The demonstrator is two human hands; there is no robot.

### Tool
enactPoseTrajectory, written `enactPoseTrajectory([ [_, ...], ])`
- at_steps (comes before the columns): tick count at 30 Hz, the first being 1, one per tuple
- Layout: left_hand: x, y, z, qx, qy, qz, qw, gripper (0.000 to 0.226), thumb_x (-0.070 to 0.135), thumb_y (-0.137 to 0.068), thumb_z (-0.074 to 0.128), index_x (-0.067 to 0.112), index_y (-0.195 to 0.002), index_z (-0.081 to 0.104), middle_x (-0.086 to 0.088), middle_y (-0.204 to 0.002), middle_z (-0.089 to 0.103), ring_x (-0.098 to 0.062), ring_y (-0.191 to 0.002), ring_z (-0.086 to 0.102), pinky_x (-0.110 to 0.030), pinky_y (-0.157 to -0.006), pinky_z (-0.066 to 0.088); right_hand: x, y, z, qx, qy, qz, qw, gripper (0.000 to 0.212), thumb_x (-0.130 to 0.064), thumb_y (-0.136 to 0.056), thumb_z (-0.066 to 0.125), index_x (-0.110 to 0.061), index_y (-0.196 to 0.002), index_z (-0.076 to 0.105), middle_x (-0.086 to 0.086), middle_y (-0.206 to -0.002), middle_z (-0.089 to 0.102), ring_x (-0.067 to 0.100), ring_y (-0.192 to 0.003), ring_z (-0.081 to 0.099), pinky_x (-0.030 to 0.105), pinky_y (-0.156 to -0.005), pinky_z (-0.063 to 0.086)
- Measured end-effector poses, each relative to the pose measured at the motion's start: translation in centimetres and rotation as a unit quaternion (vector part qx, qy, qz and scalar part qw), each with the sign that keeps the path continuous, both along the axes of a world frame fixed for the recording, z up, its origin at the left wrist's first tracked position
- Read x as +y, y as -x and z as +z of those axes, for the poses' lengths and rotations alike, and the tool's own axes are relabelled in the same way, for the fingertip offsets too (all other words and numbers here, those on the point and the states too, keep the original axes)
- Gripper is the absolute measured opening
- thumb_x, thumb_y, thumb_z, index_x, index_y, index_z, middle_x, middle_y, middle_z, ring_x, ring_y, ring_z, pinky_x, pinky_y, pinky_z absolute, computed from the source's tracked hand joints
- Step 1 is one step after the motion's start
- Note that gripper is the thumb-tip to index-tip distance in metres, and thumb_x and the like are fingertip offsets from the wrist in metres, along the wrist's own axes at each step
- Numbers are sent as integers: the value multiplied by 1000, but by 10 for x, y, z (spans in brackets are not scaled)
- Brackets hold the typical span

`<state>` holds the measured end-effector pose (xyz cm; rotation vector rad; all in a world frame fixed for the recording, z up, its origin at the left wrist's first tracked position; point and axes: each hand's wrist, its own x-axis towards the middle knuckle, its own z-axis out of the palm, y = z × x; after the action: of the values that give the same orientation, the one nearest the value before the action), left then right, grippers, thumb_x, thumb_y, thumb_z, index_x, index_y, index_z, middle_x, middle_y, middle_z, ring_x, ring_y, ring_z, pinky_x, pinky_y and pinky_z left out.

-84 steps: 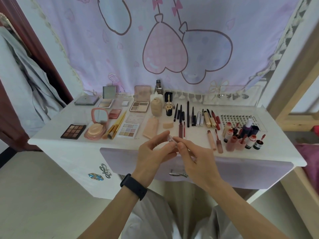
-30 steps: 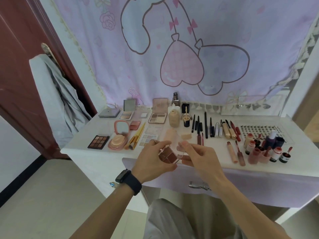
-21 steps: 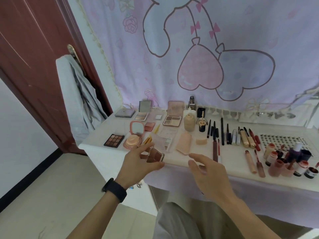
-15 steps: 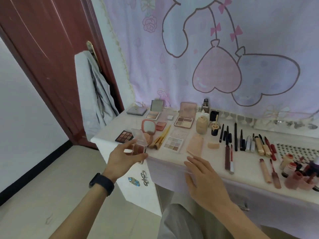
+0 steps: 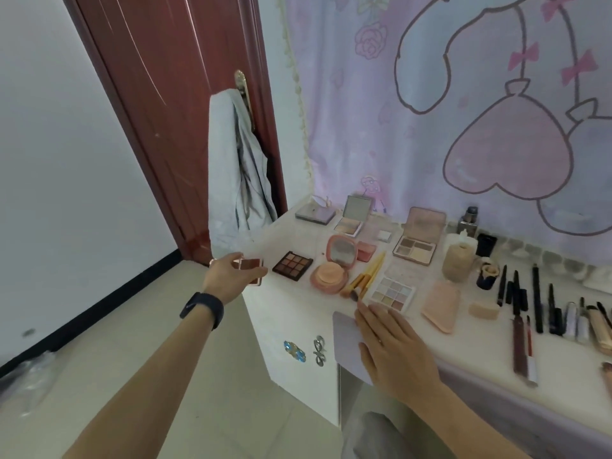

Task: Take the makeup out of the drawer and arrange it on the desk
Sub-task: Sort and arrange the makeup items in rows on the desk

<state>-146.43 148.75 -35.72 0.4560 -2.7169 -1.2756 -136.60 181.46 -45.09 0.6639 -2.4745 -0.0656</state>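
Note:
My left hand [image 5: 231,276] grips a small brown palette [image 5: 250,267] with a clear lid, held at the left end of the white desk [image 5: 291,303], just left of a dark nine-pan eyeshadow palette [image 5: 293,265]. My right hand [image 5: 394,349] lies flat, fingers spread, on the lilac drawer front [image 5: 346,339] at the desk's front edge; it holds nothing. Makeup stands in rows across the desk: a pink round compact [image 5: 334,268], yellow brushes [image 5: 366,276], a pastel palette [image 5: 392,291], a beige bottle [image 5: 458,262], dark pencils [image 5: 536,299].
A dark red door [image 5: 178,104] with a grey garment [image 5: 236,180] hung on its handle stands left of the desk. A lilac cartoon curtain [image 5: 463,111] hangs behind it. Tiled floor lies to the left, with crumpled clear plastic [image 5: 29,382] at the far left.
My left hand has carried the small brown palette from in front of me to the desk's left end. My right hand let go of it and dropped onto the drawer front. The view swung left.

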Motion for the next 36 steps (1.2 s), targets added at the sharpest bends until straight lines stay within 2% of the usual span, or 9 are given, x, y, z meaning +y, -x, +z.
enactPoseTrajectory([
  [3,-7,28,7,-24,70,2,997,81,47,-74,82,20,-142,50,-12,-134,44,-29,-113,54,-38,-99,45,0,1,-7,14,5,2,1000,65,-36,-107,14,-2,-138,60,15,-145,57,30,-129,59,43,-110,46],
  [9,-1,73,9,-73,141,-21,987,83,44,-72,83,16,-142,49,-14,-136,40,-33,-117,54,-42,-103,46,-2,2,-15,31,-6,-18,999,61,-38,-106,24,0,-141,56,17,-147,54,31,-129,58,42,-108,46],
  [12,2,89,2,-92,144,-29,985,84,42,-69,86,16,-141,51,-13,-138,40,-33,-120,52,-43,-104,46,-3,3,-15,35,1,-25,999,60,-41,-99,41,-1,-141,57,16,-147,55,31,-128,59,42,-108,47],
  [14,4,97,-3,-102,150,-36,983,86,43,-68,86,15,-141,52,-13,-139,42,-33,-119,53,-42,-104,46,-3,2,-13,31,4,-25,999,62,-42,-96,45,-2,-141,57,16,-147,55,30,-129,58,41,-107,47],
  [20,2,109,-11,-104,115,-41,987,87,43,-64,88,14,-139,54,-10,-138,51,-31,-121,54,-44,-106,44,-7,-1,-6,13,24,-32,999,65,-48,-92,51,-3,-139,59,13,-144,58,28,-128,58,38,-107,47],
  [25,2,106,-18,-79,83,-32,993,80,39,-67,88,13,-136,58,-8,-134,58,-28,-115,58,-36,-96,49,-8,-2,-4,1,46,-33,998,65,-49,-89,54,-4,-137,62,11,-142,61,27,-126,61,38,-105,49],
  [28,2,103,-22,-62,75,-30,995,75,38,-70,87,12,-135,59,-7,-131,61,-28,-115,58,-37,-96,47,-8,-1,-5,-4,45,-32,998,65,-49,-90,53,-5,-137,61,11,-142,60,27,-127,60,39,-105,48],
  [32,3,101,-23,-46,70,-31,996,66,39,-72,86,13,-129,62,-7,-121,66,-24,-100,58,-33,-87,47,-8,0,-7,-10,45,-30,998,66,-50,-91,52,-5,-139,60,11,-143,59,27,-129,59,39,-107,47],
  [36,6,97,-27,-20,72,-20,997,74,44,-74,84,16,-136,57,-6,-128,63,-27,-114,59,-36,-94,48,-8,1,-11,-5,53,-29,998,65,-49,-91,55,-5,-139,60,11,-144,59,27,-129,58,38,-108,45],
])
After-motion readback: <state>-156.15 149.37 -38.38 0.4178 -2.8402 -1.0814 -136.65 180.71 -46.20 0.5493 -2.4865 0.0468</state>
